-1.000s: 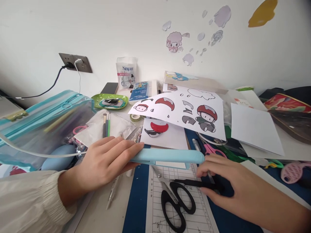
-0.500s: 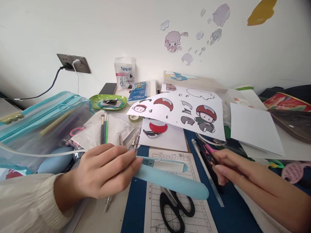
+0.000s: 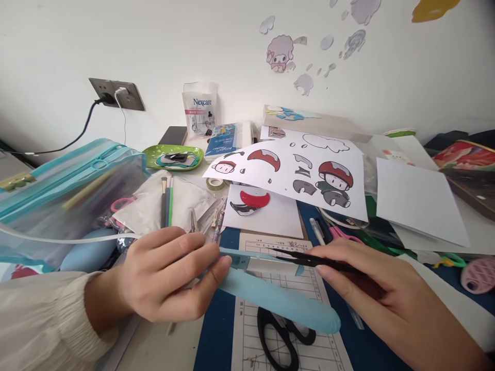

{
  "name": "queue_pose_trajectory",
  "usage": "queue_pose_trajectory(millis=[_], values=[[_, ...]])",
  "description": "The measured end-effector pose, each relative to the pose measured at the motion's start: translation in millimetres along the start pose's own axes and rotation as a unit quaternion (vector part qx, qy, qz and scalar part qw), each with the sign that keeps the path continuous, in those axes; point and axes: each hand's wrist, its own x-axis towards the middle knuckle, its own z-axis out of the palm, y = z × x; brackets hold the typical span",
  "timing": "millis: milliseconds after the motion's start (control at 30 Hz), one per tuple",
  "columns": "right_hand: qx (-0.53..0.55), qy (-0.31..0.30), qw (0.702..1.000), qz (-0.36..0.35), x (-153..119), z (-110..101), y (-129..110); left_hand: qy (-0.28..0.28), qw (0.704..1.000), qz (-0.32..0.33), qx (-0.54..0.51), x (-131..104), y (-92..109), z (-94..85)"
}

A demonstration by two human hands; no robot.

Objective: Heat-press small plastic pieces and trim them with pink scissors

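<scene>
My left hand [image 3: 174, 275] is closed round one end of a light blue, rounded object [image 3: 278, 299] and a thin blue frame beside it. A white strip [image 3: 270, 266] shows in the frame. My right hand [image 3: 371, 288] pinches black tweezers [image 3: 305, 257], whose tips lie over the frame's upper edge; whether they touch the strip is hard to tell. Below the blue object, black-handled scissors [image 3: 284, 335] lie on a printed grid sheet [image 3: 251, 314].
Behind the hands lie a white sheet of cartoon drawings [image 3: 284, 175], red and black cut-outs [image 3: 253, 198] and a green tray [image 3: 152, 152]. A clear zip pouch [image 3: 77, 190] is at left. Pink scissors [image 3: 348, 234] and a pen [image 3: 317, 230] lie by my right hand.
My right hand has moved left, bringing the black tweezers over the blue frame. My left hand still holds the blue object. The camera view has shifted slightly.
</scene>
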Motion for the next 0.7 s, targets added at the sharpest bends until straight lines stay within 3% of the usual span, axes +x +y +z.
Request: queue_pose_trajectory(millis=[200, 700], values=[[0.003, 0.021, 0.999, -0.049, 1.5, 0.4, -1.2, -0.001, 1.0, -0.018, 0.008, 3.7, 1.1, -3.1], [-0.001, 0.03, 0.998, -0.062, 1.7, 0.7, -0.9, -0.026, 1.0, -0.004, 0.012, -0.1, 3.4, -2.0]])
